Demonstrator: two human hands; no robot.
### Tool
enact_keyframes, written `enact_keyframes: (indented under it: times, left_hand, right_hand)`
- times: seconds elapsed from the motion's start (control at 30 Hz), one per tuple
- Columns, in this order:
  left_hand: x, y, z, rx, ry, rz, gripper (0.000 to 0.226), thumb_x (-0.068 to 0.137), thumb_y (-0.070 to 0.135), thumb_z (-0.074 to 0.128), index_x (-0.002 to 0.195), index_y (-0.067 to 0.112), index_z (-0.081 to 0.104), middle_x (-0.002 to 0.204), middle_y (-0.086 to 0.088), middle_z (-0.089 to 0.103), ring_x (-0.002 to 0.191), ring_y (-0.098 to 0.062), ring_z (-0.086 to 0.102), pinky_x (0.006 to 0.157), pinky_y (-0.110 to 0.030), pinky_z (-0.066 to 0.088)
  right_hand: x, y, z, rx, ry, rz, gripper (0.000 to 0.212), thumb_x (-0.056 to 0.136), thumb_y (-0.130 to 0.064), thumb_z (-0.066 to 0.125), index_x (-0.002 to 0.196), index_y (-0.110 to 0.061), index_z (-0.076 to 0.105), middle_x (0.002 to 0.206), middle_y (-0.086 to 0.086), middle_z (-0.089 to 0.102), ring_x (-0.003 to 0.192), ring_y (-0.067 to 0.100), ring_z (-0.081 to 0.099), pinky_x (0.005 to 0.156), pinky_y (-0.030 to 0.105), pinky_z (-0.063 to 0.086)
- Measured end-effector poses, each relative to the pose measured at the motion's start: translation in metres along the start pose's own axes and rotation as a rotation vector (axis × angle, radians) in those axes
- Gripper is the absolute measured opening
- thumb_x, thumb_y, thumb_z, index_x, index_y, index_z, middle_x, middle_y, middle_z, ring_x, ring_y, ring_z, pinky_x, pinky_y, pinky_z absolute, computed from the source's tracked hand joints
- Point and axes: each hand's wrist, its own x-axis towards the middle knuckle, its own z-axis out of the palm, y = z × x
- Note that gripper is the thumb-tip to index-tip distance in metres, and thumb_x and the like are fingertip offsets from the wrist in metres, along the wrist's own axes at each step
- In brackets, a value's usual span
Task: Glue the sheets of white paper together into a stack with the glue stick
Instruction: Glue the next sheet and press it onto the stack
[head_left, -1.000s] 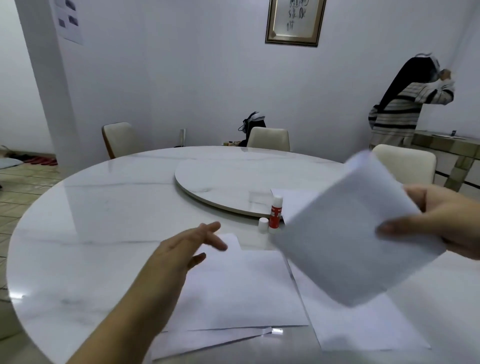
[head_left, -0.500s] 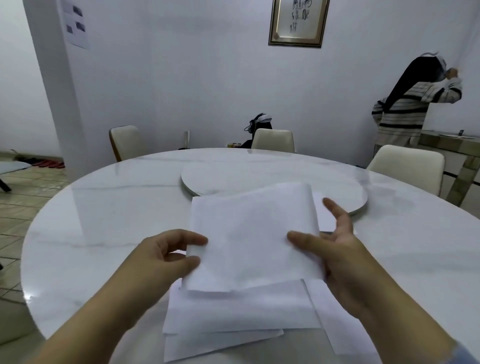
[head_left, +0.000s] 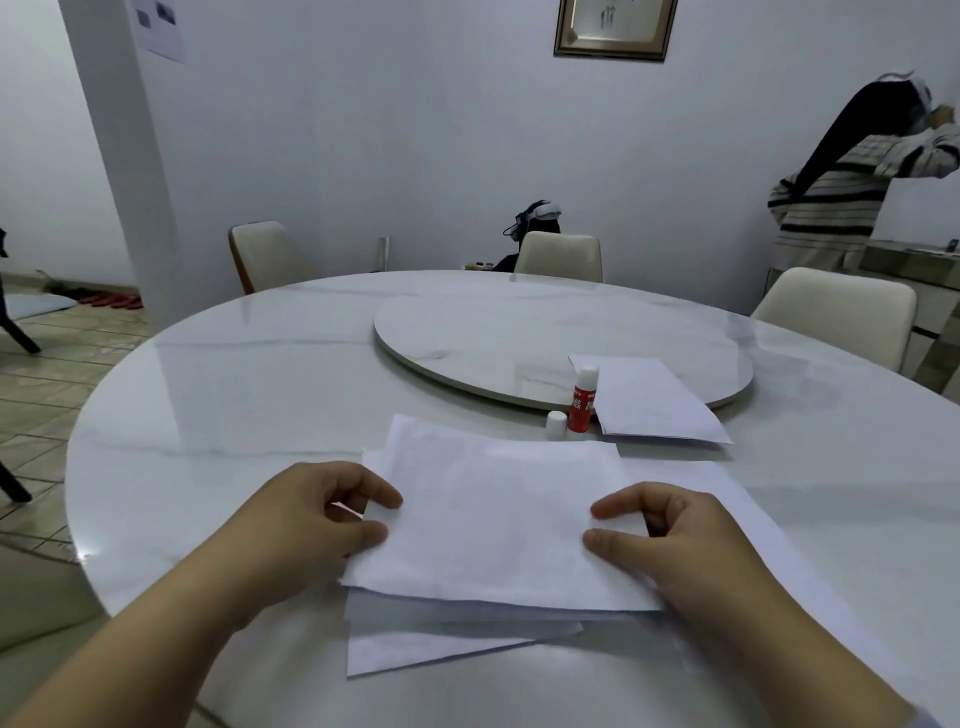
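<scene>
White paper is the big news here. A second ago the right hand (head_left: 670, 540) held one sheet up in the air at the right of the frame. Half a second ago both hands had it over the pile. Now that top sheet (head_left: 493, 519) lies low in the middle of the frame, on the stack of paper (head_left: 441, 639), a bit crooked, so the corners of the sheets under it poke out at the bottom.

The left hand (head_left: 317, 525) has come in too. Its fingers are curled and its thumb and finger pinch the left edge of the top sheet. The right hand does the same on the right edge, with its thumb and a finger on top of the paper.

The glue stick (head_left: 583, 399) stands up just past the stack, with its cap (head_left: 556, 425) off and standing beside it. More sheets (head_left: 649, 400) wait to its right, partly on the turning plate (head_left: 467, 343) in the middle of the marble table (head_left: 234, 415).

So the new sheet has landed. I think the hands are lining it up now. Next it likely needs a push flat so the glue grabs. I cannot see any glue under it.

A person in a striped top (head_left: 841, 197) stands at the upper right, facing away.
</scene>
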Motion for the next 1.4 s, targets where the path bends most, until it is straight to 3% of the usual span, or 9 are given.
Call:
enact_keyframes:
  times: [0.1,0.2,0.33,0.43,0.53,0.67,1.0,1.3,1.4]
  left_hand:
    - [-0.002,-0.004,0.001,0.082,0.006,0.011,0.023,0.075,0.015,0.073,0.073,0.037,0.072,0.076,0.004,0.066,0.058,0.002,0.059,0.048,-0.003,0.039]
    - [-0.005,-0.009,0.002,0.157,-0.003,0.044,0.023,0.074,0.016,0.074,0.075,0.039,0.07,0.079,0.004,0.067,0.069,0.002,0.061,0.054,-0.005,0.04]
    - [-0.007,-0.013,0.003,0.169,-0.002,0.076,0.025,0.073,0.014,0.073,0.076,0.039,0.07,0.082,0.006,0.068,0.076,0.014,0.057,0.058,-0.002,0.041]
    - [-0.007,-0.016,0.004,0.177,0.007,0.091,0.027,0.073,0.014,0.073,0.076,0.04,0.069,0.083,0.004,0.068,0.078,0.005,0.06,0.06,-0.005,0.04]
    - [-0.007,-0.017,0.005,0.18,0.019,0.107,0.027,0.074,0.014,0.073,0.076,0.041,0.069,0.082,0.005,0.067,0.078,0.002,0.06,0.061,-0.007,0.04]
    - [-0.005,-0.018,0.007,0.191,0.019,0.124,0.027,0.075,0.014,0.072,0.078,0.04,0.069,0.082,0.009,0.067,0.078,0.006,0.059,0.061,-0.003,0.039]
    - [-0.003,-0.018,0.006,0.235,-0.007,0.131,0.026,0.076,0.016,0.072,0.079,0.042,0.067,0.084,0.011,0.066,0.084,0.003,0.059,0.063,-0.006,0.038]
    - [-0.005,-0.018,0.004,0.272,0.001,0.142,0.029,0.074,0.018,0.074,0.076,0.046,0.067,0.081,0.015,0.065,0.083,0.015,0.054,0.062,-0.004,0.036]
    - [-0.006,-0.019,0.005,0.284,0.008,0.143,0.029,0.074,0.018,0.074,0.077,0.046,0.067,0.081,0.016,0.065,0.083,0.012,0.055,0.062,-0.003,0.037]
  right_hand:
    - [0.0,0.0,0.001,-0.067,-0.036,-0.001,0.021,0.065,-0.017,0.084,0.078,-0.031,0.075,0.08,0.007,0.077,0.075,0.025,0.073,0.075,0.041,0.059]
    - [0.001,-0.002,0.001,-0.125,-0.048,-0.017,0.019,0.065,-0.018,0.084,0.076,-0.031,0.074,0.09,0.022,0.073,0.083,0.038,0.07,0.082,0.051,0.054]
    - [0.002,0.0,0.002,-0.173,-0.047,-0.03,0.016,0.065,-0.02,0.084,0.074,-0.028,0.074,0.088,0.02,0.073,0.08,0.035,0.07,0.074,0.041,0.056]
    - [0.003,0.001,0.002,-0.18,-0.05,-0.033,0.016,0.065,-0.019,0.084,0.074,-0.028,0.074,0.09,0.024,0.071,0.081,0.039,0.068,0.077,0.046,0.055]
    - [0.005,0.004,0.002,-0.203,-0.039,-0.049,0.018,0.065,-0.022,0.083,0.074,-0.032,0.073,0.095,0.031,0.065,0.066,0.036,0.06,0.063,0.036,0.047]
    - [0.007,0.006,0.001,-0.202,-0.047,-0.048,0.018,0.064,-0.023,0.084,0.072,-0.034,0.072,0.069,0.015,0.055,0.059,0.02,0.051,0.056,0.027,0.038]
    - [0.006,0.005,0.002,-0.274,-0.044,-0.048,0.014,0.065,-0.023,0.084,0.073,-0.028,0.073,0.063,0.004,0.047,0.052,0.016,0.044,0.044,0.021,0.035]
    - [0.006,0.005,0.003,-0.25,-0.04,-0.052,0.017,0.064,-0.023,0.084,0.073,-0.031,0.073,0.078,0.021,0.066,0.058,0.019,0.055,0.047,0.026,0.043]
    - [0.006,0.005,0.003,-0.262,-0.041,-0.048,0.015,0.064,-0.024,0.084,0.074,-0.029,0.073,0.068,0.008,0.058,0.054,0.017,0.05,0.043,0.025,0.042]
